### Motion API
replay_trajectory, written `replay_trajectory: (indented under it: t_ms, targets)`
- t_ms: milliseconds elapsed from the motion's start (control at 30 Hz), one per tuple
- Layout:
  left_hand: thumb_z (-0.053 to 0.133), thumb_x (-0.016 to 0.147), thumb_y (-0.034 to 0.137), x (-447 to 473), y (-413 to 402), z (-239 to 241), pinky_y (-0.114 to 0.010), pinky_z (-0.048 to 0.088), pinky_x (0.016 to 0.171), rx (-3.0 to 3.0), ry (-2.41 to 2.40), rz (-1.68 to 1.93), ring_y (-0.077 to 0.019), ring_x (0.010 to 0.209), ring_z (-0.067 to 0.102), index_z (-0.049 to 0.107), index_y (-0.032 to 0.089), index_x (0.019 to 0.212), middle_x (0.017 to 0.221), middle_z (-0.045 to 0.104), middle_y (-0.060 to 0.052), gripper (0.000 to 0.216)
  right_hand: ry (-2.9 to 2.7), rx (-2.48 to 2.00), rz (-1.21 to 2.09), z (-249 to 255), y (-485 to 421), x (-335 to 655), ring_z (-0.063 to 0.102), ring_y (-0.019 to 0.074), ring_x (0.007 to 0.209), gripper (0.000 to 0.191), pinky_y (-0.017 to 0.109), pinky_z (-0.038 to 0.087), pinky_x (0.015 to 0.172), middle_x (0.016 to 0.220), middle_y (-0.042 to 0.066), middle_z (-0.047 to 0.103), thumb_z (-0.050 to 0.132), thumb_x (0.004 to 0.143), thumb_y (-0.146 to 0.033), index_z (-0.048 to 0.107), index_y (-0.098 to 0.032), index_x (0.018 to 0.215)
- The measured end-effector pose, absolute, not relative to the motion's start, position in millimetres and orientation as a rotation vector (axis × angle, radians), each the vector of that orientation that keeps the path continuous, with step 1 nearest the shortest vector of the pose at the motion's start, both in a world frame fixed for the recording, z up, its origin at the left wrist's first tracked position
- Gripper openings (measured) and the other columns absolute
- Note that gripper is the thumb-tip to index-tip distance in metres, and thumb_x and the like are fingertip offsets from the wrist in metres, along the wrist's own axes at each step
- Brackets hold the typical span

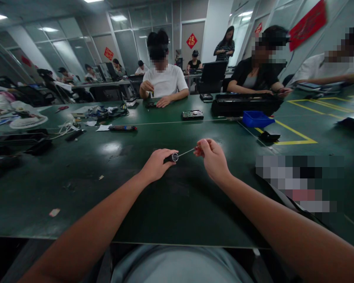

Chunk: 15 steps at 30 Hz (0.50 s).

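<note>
My left hand point(158, 163) is closed round a small black cylinder whose silver-ringed round end point(175, 157) faces me. From the fingers of my right hand point(212, 157), a thin straight metal rod point(186, 152) slants down to the left. The rod's tip meets the right side of the ringed end; I cannot tell whether it goes inside. My right fingers pinch the other end of the rod and hide any handle. Both hands are just above the green table point(177, 212).
Beyond my hands lie a hard drive point(192, 114), a pen-like screwdriver point(123, 128) and a blue bin point(258, 119). A long black device point(247, 104) lies before a co-worker at right. Another person in white point(166, 78) works opposite. Cables and parts clutter the left.
</note>
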<state>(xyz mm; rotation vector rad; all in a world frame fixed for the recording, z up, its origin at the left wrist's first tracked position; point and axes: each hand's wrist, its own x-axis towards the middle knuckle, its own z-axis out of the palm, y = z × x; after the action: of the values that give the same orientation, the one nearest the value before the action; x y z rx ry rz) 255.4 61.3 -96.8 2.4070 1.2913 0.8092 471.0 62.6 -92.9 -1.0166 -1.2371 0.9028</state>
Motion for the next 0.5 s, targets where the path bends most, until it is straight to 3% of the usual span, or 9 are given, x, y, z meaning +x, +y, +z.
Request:
replay_trajectory:
  t_ms: [500]
  targets:
    - [0.064,0.09,0.019,255,63,-102,-0.047,0.041,0.104,2.521,1.259,0.753,-0.0239,0.117,0.058,0.059,0.024,0.131,0.125,0.066,-0.007,0.041,-1.764,-1.087,0.383,-80,42,470,0.068,0.0203,0.077,0.017,0.034,0.047,0.071,0.081,0.005,0.07,0.044,0.099,-0.035,0.055,-0.023,0.095]
